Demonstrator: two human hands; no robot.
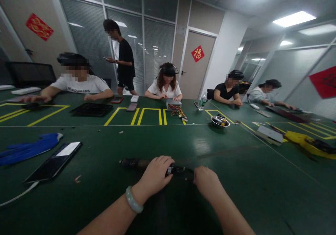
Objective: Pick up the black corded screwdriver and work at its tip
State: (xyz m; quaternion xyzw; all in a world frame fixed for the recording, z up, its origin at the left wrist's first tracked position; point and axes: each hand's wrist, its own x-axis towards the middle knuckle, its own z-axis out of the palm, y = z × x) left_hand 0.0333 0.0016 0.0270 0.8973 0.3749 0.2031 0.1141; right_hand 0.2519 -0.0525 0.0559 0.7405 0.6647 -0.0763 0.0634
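A long dark device with a rounded, cylinder-like left end [132, 163] lies across the green table in front of me. My left hand [159, 172], with a pale green bangle on its wrist, is wrapped over its middle from above. Between my hands shows a thinner black section [181, 170] with small light markings. My right hand [206, 181] is closed in a fist around the right tip of this section, and its fingers hide that end. The exact kind of device is too dark to make out.
Left of me lie a blue glove [31, 147] and a black phone-like slab [54, 163] with a white cable. Farther off stand a metal bowl [220, 121], a water bottle [202, 101] and a grey box with wires [174, 103]. Several people sit across the table; one person stands behind.
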